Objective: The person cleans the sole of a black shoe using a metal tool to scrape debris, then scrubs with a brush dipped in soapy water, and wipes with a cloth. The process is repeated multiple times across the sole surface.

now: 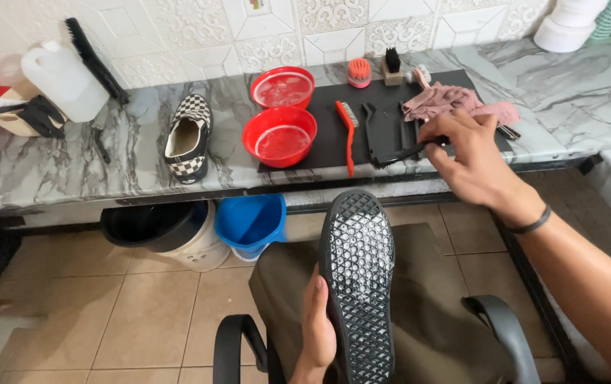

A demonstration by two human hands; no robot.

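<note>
Shoe (357, 277) lies sole-up in the gripping left hand (317, 328); sole looks not yet scrubbed. Right hand (473, 158) closes on a black brush (399, 153) at the bench (71, 167).

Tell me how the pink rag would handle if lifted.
The pink rag lies crumpled in soft folds on the black mat, so it would likely droop limply. It looks thin, probably light. Bunched cloth shouldn't roll or slip.
</note>
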